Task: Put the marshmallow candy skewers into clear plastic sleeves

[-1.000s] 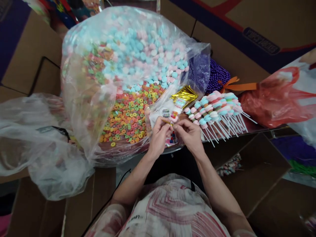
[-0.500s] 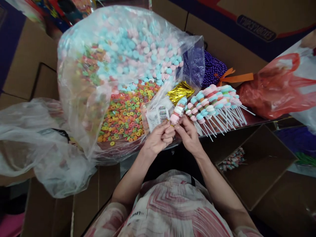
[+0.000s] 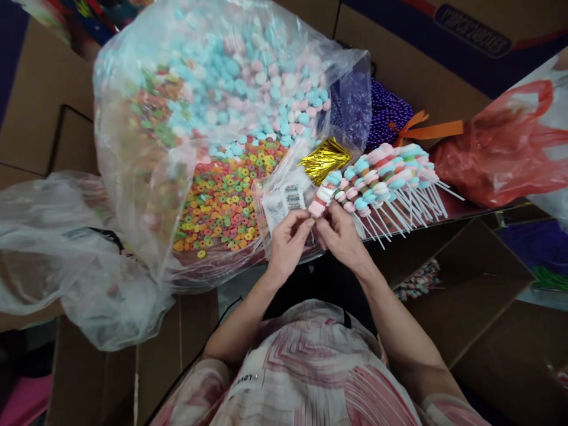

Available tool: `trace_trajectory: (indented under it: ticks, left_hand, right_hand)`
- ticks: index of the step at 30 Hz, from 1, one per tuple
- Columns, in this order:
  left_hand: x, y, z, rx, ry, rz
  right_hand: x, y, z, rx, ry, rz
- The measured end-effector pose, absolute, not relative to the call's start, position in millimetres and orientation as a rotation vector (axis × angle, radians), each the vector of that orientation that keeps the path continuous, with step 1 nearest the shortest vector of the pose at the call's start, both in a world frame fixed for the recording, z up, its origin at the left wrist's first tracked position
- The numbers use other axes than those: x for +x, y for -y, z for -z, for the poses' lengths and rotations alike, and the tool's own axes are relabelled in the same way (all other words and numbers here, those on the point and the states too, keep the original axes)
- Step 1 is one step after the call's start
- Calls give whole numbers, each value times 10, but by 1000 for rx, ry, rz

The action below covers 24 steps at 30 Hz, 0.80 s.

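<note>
A candy skewer [image 3: 321, 200] of pink, white and blue marshmallows, with a shiny clear wrapper over it, stands tilted between my hands. My left hand [image 3: 289, 241] pinches at its lower end with thumb and forefinger. My right hand [image 3: 345, 235] is closed at the same end, its fingertips close against the left ones. What exactly lies between the fingertips is too small to make out. Just beyond the skewer is a bundle of gold twist ties [image 3: 326, 160]. Many marshmallow skewers [image 3: 386, 174] on white sticks lie in a pile to the right. White printed labels [image 3: 284, 204] lie by my left hand.
A large clear plastic bag [image 3: 146, 35] holds blue and pink marshmallows [image 3: 248, 77] and ring-shaped gummies [image 3: 226, 204]. Behind the pile are purple dotted bags [image 3: 388, 112] and a red plastic bag [image 3: 488, 160]. Below right, an open cardboard box [image 3: 483, 296] contains more skewers [image 3: 419, 281].
My left hand's fingers have turned and straightened a little at the skewer's base. My right hand has shifted slightly lower around it. The view has moved a little.
</note>
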State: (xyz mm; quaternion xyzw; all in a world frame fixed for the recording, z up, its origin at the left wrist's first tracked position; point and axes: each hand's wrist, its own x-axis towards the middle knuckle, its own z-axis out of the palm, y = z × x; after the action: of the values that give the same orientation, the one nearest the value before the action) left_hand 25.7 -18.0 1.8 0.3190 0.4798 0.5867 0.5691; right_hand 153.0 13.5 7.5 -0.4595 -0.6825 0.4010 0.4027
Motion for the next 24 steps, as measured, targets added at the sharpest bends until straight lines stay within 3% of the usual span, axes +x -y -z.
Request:
trace_trajectory:
  ticks: [3, 7, 15, 19, 24]
  left_hand:
    - [200, 79, -68, 390, -958, -1258]
    - [148, -45, -161, 9, -857, -1094]
    - [193, 51, -235, -10, -815, -1059]
    - [243, 74, -200, 158, -806, -1144]
    - [201, 85, -204, 573, -796, -1301]
  right_hand:
    - [1562, -108, -79, -1146, 1758, -943]
    - [1605, -90, -12, -1000, 1903, -509]
    - [1592, -155, 26, -825, 2006, -28]
    - [1447, -67, -50, -987, 1876, -119]
    - [1398, 41, -218, -1147, 1620, -627]
